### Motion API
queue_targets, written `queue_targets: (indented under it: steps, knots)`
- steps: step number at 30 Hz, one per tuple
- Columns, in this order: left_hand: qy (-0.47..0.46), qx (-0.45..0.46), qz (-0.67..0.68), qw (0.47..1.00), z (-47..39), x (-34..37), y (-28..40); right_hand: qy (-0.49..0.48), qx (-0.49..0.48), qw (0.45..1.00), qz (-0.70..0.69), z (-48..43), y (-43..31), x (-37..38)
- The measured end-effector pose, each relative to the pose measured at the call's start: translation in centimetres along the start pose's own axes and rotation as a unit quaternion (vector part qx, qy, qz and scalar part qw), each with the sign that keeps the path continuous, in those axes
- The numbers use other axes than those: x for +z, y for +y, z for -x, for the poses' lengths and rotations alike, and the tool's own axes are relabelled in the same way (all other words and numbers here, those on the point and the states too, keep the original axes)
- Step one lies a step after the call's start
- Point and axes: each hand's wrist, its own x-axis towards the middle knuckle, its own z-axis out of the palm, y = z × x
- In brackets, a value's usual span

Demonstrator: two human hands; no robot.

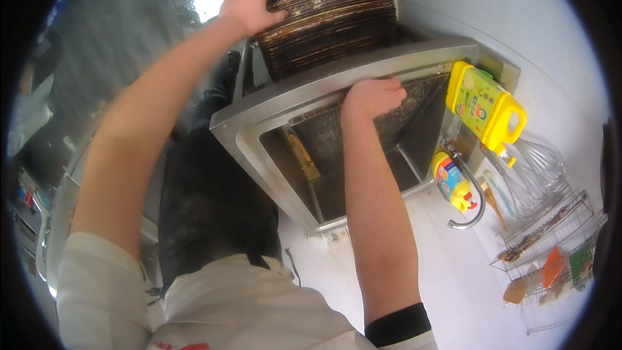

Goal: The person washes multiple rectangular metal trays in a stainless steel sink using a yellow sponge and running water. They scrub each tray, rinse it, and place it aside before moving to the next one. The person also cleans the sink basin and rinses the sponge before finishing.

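Observation:
My left hand (250, 7) rests against the left end of a tall stack of dark, stained baking trays (333, 14), thumb spread apart from the fingers. Below that stack, inside a stainless steel sink (252, 119), a dark perforated tray (323, 136) leans at a slant. At the tray's upper edge, the fingers of my right hand (371, 99) are curled over it. Part of the tray is covered by my right hand and forearm. A wooden-looking strip (302, 153) shows in the basin beside the tray.
A yellow jug (483, 102) stands by the sink's right corner. Nearby are a curved tap (469, 221) and a yellow bottle (452, 177). Wire whisks (534, 170) hang on the white wall above a wire rack (544, 253) with scrapers. Wet floor (146, 24) lies to the left.

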Motion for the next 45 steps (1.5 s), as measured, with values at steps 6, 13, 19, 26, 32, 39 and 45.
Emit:
queue_targets:
  steps: [6,13,19,26,32,39,45]
  knots:
    - [0.087,0.131,0.194,0.968,6.3,0.0,13.3,0.020,-0.037,0.998,0.035,0.0,0.2,-0.2]
    - [-0.008,0.122,0.021,0.992,9.9,0.9,19.4,0.013,-0.059,0.998,0.025,-0.4,0.7,-0.5]
    - [0.058,0.157,-0.102,0.981,9.6,2.1,21.1,-0.198,-0.043,0.928,-0.311,-3.8,7.5,-6.6]
    - [0.030,0.113,-0.128,0.985,9.5,2.2,22.1,0.109,-0.351,0.929,0.043,-16.4,16.8,-19.3]
    - [0.037,0.088,-0.148,0.984,9.6,2.2,22.9,0.034,-0.332,0.932,0.145,-20.5,16.3,-19.6]
    - [0.042,0.073,-0.164,0.983,9.6,2.6,22.8,-0.018,-0.334,0.926,0.175,-22.5,15.3,-20.7]
    - [0.029,0.064,-0.172,0.983,9.5,2.5,23.0,-0.097,-0.401,0.908,0.075,-23.0,18.3,-23.9]
